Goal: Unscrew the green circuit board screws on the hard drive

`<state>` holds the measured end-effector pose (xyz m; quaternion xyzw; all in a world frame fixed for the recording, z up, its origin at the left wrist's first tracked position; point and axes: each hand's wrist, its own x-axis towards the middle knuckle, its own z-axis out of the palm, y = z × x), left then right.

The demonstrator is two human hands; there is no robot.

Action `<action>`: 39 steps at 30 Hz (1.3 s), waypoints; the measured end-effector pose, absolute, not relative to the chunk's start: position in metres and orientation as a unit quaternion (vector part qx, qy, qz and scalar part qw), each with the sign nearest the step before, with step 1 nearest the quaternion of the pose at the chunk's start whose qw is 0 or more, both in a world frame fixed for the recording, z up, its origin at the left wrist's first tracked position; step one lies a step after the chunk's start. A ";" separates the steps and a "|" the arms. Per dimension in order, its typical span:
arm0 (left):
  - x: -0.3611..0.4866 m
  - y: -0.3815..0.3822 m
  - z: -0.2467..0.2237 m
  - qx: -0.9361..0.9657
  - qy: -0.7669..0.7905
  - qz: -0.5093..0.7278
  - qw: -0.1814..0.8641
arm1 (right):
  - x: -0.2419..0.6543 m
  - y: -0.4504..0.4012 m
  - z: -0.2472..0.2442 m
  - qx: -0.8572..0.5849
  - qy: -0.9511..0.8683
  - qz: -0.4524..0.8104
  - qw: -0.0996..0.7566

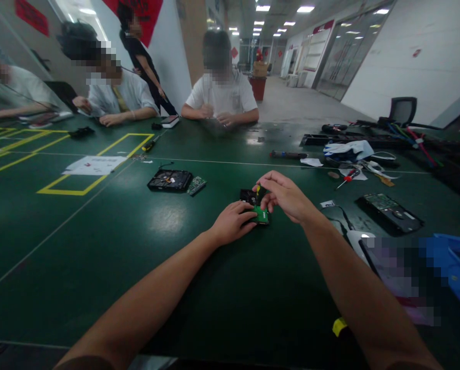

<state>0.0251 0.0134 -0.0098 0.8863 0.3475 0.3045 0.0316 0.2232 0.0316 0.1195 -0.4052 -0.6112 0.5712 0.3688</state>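
A small hard drive [261,216] with a green circuit board lies on the table in front of me, its black end towards the far side. My left hand [233,223] rests over its left side, fingers bent across the board and holding it. From the right, my right hand [283,196] grips the black and yellow handle of a screwdriver [260,193], which stands upright above the drive. The screwdriver's tip is hidden by the fingers, so I cannot tell whether it touches a screw.
Left of my hands lie an opened black drive [170,180] and a loose circuit board [196,185]. To the right are another hard drive [390,213], a red screwdriver [347,178], white gloves [348,149] and a blue bin [455,267]. Several people are across the green table [110,246].
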 end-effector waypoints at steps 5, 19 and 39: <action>0.025 0.014 -0.010 0.887 0.347 0.304 0.027 | 0.227 0.036 0.119 -0.408 -0.626 0.551 0.372; 0.025 0.013 -0.009 0.887 0.344 0.306 0.030 | 0.227 0.040 0.114 -0.421 -0.617 0.524 0.410; 0.025 0.012 -0.007 0.887 0.345 0.307 0.032 | 0.226 0.040 0.112 -0.429 -0.597 0.523 0.432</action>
